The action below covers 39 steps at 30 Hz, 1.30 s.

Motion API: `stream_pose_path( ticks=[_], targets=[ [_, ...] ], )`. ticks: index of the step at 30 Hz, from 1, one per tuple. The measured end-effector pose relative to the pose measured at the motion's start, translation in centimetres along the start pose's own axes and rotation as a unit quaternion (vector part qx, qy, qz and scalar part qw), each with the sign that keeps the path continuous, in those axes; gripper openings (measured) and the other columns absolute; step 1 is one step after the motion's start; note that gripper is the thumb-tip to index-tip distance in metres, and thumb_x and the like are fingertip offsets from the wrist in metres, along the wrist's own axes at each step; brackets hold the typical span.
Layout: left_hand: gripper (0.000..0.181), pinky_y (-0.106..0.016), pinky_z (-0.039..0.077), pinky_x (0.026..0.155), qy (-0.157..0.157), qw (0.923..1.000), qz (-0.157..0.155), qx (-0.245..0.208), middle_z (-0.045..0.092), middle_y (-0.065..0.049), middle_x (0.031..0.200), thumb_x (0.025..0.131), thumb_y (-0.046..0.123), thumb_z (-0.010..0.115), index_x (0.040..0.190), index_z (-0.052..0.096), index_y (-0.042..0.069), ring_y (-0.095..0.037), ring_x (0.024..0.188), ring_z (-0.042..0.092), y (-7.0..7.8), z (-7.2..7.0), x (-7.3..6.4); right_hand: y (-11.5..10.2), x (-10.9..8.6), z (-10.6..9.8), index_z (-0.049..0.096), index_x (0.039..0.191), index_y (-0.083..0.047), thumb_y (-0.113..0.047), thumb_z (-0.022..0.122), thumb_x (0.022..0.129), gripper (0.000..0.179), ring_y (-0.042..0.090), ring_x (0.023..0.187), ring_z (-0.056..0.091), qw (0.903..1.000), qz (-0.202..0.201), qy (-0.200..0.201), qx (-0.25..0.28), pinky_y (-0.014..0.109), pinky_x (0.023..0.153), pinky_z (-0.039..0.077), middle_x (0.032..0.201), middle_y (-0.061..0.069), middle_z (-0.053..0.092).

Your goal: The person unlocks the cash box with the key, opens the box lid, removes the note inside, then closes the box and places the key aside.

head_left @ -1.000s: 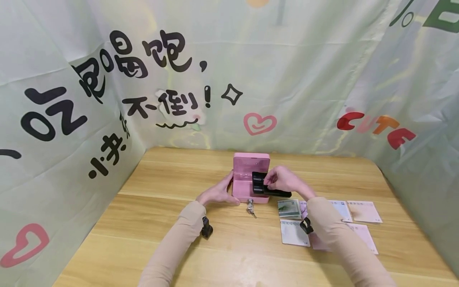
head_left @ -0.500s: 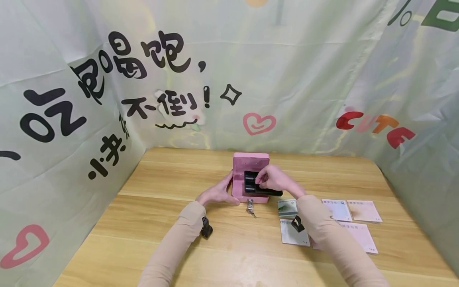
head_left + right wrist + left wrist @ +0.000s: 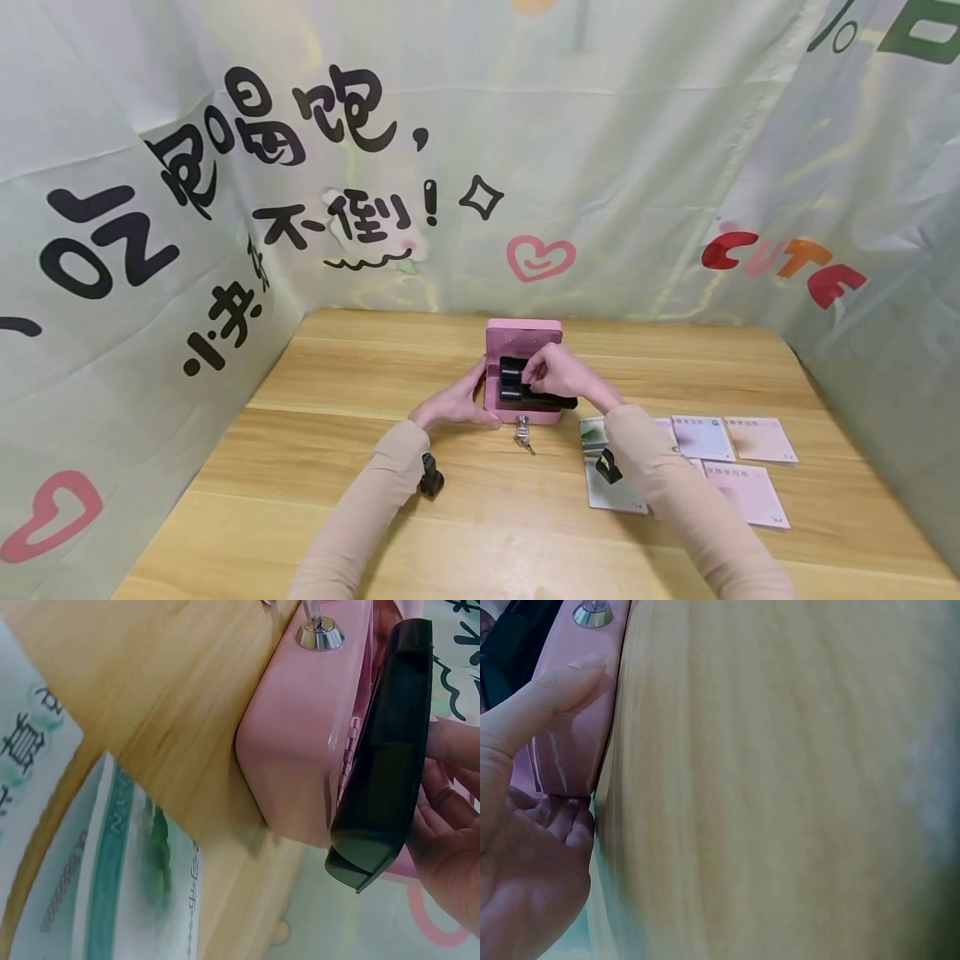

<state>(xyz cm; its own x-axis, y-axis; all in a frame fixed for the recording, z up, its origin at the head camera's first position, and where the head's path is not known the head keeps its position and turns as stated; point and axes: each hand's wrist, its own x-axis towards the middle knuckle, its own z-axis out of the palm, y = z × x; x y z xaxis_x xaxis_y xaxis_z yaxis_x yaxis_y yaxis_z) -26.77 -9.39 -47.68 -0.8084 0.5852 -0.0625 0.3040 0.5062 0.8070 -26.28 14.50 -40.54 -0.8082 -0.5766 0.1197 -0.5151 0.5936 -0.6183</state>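
Observation:
A pink cash box (image 3: 523,335) stands with its lid raised. My left hand (image 3: 453,403) holds its left side, thumb along the front wall and fingers round the corner, as the left wrist view shows. My right hand (image 3: 558,372) pinches a black coin tray (image 3: 513,379) that has rounded compartments. Over the box's inside, the tray sits tilted, and its right end sticks out past the right wall. In the right wrist view, the tray (image 3: 386,742) is above the rim of the box (image 3: 292,712). The fingers partly hide the tray's middle.
Keys (image 3: 524,435) hang from the lock on the box's front. Several paper notes (image 3: 753,496) lie in two rows at the right, partly under my right forearm. One greenish note (image 3: 150,862) is folded. A printed curtain (image 3: 630,167) closes off the table's back and sides.
My right hand has carried the black coin tray leftward, from beyond the box's right wall to mostly over its inside. The left hand stays at the box.

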Motion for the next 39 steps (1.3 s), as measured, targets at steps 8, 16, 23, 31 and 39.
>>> stream_pose_path(
  ticks=[8, 16, 23, 31, 39],
  targets=[
    [0.128, -0.046, 0.014, 0.131, 0.003, 0.9995, 0.03, -0.011, 0.009, -0.017, 0.17, 0.072, 0.013, 0.089, 0.163, -0.001, 0.01, -0.03, 0.158, 0.013, 0.0, 0.1, 0.2, -0.3, 0.6, 0.6, 0.076, 0.079, 0.0, 0.011, 0.071, 0.075, 0.012, 0.007, 0.067, 0.064, 0.9998, 0.017, 0.004, 0.001, 0.018, 0.064, 0.057, 0.075, 0.01, 0.075],
    [0.128, -0.049, 0.016, 0.13, 0.004, 0.999, 0.043, -0.014, 0.014, -0.018, 0.169, 0.071, 0.013, 0.09, 0.163, 0.001, 0.011, -0.032, 0.156, 0.018, 0.0, 0.0, 0.2, -0.5, 1.0, 1.0, 0.076, 0.078, -0.001, 0.009, 0.071, 0.075, 0.012, 0.005, 0.065, 0.063, 0.9996, 0.015, 0.017, -0.015, 0.016, 0.062, 0.054, 0.073, 0.008, 0.075],
    [0.127, -0.049, 0.013, 0.131, 0.004, 0.9998, 0.02, -0.006, 0.007, -0.02, 0.17, 0.074, 0.016, 0.088, 0.162, -0.002, 0.005, -0.033, 0.158, 0.011, 0.0, 0.0, 0.1, -0.5, 1.3, 1.6, 0.076, 0.077, -0.001, 0.01, 0.069, 0.073, 0.014, 0.006, 0.065, 0.065, 0.9996, -0.008, 0.022, -0.018, 0.016, 0.061, 0.055, 0.072, 0.008, 0.075],
    [0.125, -0.047, 0.013, 0.131, 0.009, 0.9996, 0.023, -0.013, 0.01, -0.018, 0.17, 0.074, 0.013, 0.089, 0.163, 0.001, 0.008, -0.03, 0.157, 0.013, 0.0, 0.1, 0.2, -0.4, 1.3, 2.1, 0.076, 0.077, -0.002, 0.01, 0.068, 0.074, 0.015, 0.005, 0.065, 0.064, 0.9993, -0.003, 0.022, -0.029, 0.016, 0.061, 0.055, 0.072, 0.007, 0.075],
    [0.123, -0.046, 0.016, 0.13, 0.008, 0.9987, 0.044, -0.025, 0.022, -0.015, 0.167, 0.07, 0.01, 0.09, 0.163, 0.008, 0.012, -0.029, 0.154, 0.023, -0.2, 0.1, 0.3, 0.0, 1.2, 2.4, 0.076, 0.077, -0.002, 0.009, 0.067, 0.074, 0.014, 0.006, 0.065, 0.064, 0.9991, -0.011, 0.027, -0.03, 0.016, 0.061, 0.054, 0.072, 0.007, 0.075]
  ],
)
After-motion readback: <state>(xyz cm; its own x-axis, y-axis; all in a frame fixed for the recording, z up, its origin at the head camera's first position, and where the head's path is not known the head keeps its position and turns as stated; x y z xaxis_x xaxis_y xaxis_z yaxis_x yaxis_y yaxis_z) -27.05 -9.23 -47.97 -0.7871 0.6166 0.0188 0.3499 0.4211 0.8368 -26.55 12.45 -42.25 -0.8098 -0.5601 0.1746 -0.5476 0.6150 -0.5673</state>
